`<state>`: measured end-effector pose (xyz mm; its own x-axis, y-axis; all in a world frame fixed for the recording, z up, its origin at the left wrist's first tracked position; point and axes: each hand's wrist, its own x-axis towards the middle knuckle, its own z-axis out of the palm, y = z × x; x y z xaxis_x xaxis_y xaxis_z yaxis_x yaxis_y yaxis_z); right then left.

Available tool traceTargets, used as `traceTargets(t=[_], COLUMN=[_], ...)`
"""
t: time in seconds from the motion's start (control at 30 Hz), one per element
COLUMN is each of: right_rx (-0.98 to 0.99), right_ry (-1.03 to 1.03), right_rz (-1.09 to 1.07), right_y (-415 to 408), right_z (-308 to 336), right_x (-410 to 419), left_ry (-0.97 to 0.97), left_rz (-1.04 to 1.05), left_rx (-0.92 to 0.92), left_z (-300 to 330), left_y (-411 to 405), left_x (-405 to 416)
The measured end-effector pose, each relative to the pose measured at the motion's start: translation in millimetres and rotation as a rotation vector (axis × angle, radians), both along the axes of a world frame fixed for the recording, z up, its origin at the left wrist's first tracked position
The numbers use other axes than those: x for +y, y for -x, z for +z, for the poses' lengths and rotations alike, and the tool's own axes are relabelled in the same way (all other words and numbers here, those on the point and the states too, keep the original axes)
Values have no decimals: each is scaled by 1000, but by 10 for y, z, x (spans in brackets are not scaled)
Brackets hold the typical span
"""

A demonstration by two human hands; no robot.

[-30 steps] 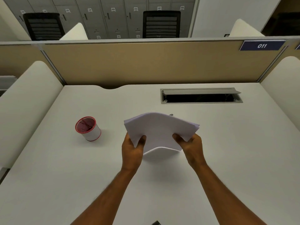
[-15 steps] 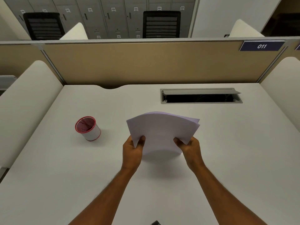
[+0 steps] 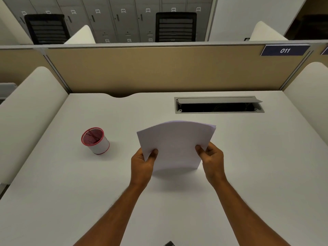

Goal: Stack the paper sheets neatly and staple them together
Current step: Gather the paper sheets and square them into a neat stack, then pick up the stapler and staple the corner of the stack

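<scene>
I see the left hand (image 3: pixel 142 163) and right hand (image 3: pixel 211 161) each pinching the paper sheets (image 3: pixel 174 144), right of the red-rimmed cup (image 3: pixel 95 140).

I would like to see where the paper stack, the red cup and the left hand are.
paper stack (image 3: pixel 174 142), head view, middle of the top sheet
red cup (image 3: pixel 99 145), head view, white side wall
left hand (image 3: pixel 142 166), head view, back of the hand

hands: 2 (left hand (image 3: pixel 142 164), right hand (image 3: pixel 212 160)) | paper stack (image 3: pixel 174 144): 1, sheet count unclear | red-rimmed cup (image 3: pixel 95 141): 1 | office chairs (image 3: pixel 175 26): 2 | bench (image 3: pixel 53 192): 1
</scene>
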<state>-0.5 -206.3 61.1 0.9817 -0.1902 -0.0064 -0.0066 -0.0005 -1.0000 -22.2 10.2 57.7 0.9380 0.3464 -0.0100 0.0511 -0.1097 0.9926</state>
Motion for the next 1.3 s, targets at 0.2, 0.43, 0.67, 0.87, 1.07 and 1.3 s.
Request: traceTargets(t=[0.2, 0.43, 0.67, 0.87, 1.07, 1.3], right_rx=[26, 53, 387, 539, 312, 97], right_ry=[25, 74, 83, 204, 677, 1054], right_rz=[-17, 61, 233, 187, 121, 558], right_y=[8, 35, 76, -105, -884, -1607], right_z=[-8, 54, -170, -440, -404, -521], right_x=[19, 3, 14, -44, -103, 76], left_ry=[8, -29, -3, -162, -271, -380], left_rz=[13, 17, 26, -14, -201, -356], left_rx=[2, -52, 248, 382, 363, 296], left_z=[-7, 157, 44, -156, -190, -242], left_y=[8, -84, -413, -525, -631, -834], left_x=[-13, 112, 364, 451, 497, 488])
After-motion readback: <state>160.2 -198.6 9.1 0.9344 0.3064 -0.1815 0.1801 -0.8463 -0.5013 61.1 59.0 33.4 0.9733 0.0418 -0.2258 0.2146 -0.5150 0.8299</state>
